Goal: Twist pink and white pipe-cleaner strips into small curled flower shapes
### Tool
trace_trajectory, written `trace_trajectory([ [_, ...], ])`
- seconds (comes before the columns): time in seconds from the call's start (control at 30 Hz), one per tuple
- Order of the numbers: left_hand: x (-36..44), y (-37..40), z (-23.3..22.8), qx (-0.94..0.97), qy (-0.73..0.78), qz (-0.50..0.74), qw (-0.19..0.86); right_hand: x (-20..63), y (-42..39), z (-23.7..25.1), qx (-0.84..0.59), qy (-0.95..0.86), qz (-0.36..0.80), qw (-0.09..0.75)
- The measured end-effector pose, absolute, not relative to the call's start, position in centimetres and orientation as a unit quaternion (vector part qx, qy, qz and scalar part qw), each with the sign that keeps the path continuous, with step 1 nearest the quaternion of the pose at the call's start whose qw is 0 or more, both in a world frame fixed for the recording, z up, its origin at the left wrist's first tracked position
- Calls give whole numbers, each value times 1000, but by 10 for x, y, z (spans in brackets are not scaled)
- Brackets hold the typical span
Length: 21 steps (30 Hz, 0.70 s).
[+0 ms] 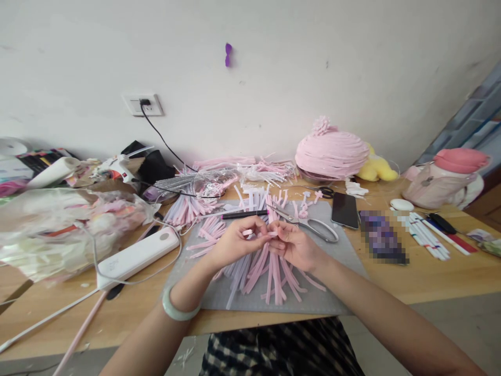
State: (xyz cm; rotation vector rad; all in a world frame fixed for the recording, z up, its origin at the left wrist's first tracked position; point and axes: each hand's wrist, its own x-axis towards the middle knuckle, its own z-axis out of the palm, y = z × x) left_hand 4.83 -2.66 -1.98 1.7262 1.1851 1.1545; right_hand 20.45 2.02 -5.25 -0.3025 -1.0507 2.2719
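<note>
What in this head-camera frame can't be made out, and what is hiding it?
- Small pink strip: mostly covered by the fingers of the left hand and right hand.
- Blurred item beside the phone: pixelated.
- Plastic bag: contents too hazy.
- Pink bag: partly cut off.

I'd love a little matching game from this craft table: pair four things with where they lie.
Things:
1. scissors
2. phone
3. white power bank
4. pink strip

Places:
A. left of the grey mat
B. between both hands' fingertips
C. on the mat, just behind the right hand
D. dark, at the mat's right rear corner

Pairs: 1-C, 2-D, 3-A, 4-B
</note>
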Motion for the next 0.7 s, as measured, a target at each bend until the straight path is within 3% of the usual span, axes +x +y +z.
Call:
trace_trajectory([
  [0.1, 44, -25, -21, 673, 461, 446, 370, 205, 23, -53, -124, -389, 867, 285],
  [0.37, 39, -16, -29, 581, 477, 461, 472, 212, 29, -45, -185, -430, 818, 335],
  [0.7, 48, -21, -28, 649, 507, 447, 348, 208, 31, -53, -242, -501, 760, 336],
])
